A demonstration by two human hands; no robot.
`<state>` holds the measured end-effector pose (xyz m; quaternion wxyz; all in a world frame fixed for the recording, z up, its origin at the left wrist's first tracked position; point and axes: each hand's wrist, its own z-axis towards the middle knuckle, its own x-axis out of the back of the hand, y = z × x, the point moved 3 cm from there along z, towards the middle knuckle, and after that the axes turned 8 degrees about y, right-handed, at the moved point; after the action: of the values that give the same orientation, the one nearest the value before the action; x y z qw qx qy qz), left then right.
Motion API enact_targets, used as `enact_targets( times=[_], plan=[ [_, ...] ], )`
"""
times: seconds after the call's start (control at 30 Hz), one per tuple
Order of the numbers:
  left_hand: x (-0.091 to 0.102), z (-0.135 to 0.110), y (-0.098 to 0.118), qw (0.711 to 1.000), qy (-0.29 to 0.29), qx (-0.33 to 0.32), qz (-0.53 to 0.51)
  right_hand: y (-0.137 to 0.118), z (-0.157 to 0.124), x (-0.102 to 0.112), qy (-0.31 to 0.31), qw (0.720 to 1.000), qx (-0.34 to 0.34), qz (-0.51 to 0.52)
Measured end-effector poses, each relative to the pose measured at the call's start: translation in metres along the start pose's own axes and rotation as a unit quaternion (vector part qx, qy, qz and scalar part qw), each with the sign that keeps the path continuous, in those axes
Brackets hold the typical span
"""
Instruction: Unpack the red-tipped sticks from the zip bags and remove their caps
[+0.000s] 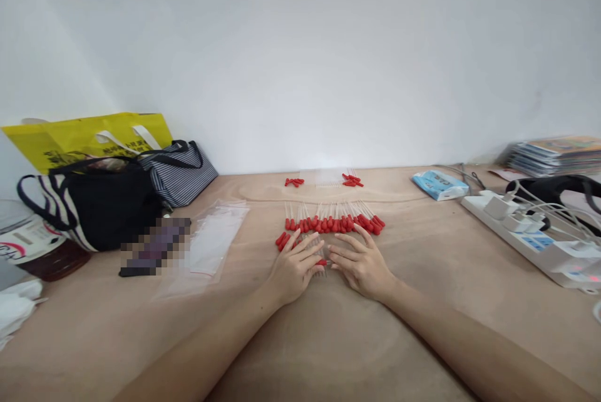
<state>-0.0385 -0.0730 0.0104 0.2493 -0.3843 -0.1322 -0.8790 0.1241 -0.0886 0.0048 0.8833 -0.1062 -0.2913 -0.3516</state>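
A row of droppers with red bulbs (328, 224) lies on the table just beyond my hands, clear thin tubes pointing to the wall. My left hand (297, 267) rests palm down with fingers stretched over more droppers, whose red bulbs (282, 240) show beside its fingertips. My right hand (361, 264) lies opposite, fingers spread, its fingertips close to the near side of the row. Between the two hands a single red bulb (322, 262) and several clear tubes (320, 272) show. The hands partly cover these, and what lies under the palms is hidden.
Further back are two small piles of red bulbs (295, 182) and a clear bag (323, 178). Plastic bags (213, 242), a blurred dark object (157, 248) and cloth bags (103, 201) are on the left. A blue packet (439, 184) and power strip (526, 239) sit right.
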Motion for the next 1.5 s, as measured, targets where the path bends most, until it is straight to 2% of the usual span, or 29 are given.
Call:
enact_targets(
  times=[1.5],
  plan=[
    [0.0044, -0.0050, 0.0020, 0.999, 0.027, -0.021, -0.020, -0.0004, -0.0058, 0.0003, 0.021, 0.999, -0.007, 0.036]
  ],
)
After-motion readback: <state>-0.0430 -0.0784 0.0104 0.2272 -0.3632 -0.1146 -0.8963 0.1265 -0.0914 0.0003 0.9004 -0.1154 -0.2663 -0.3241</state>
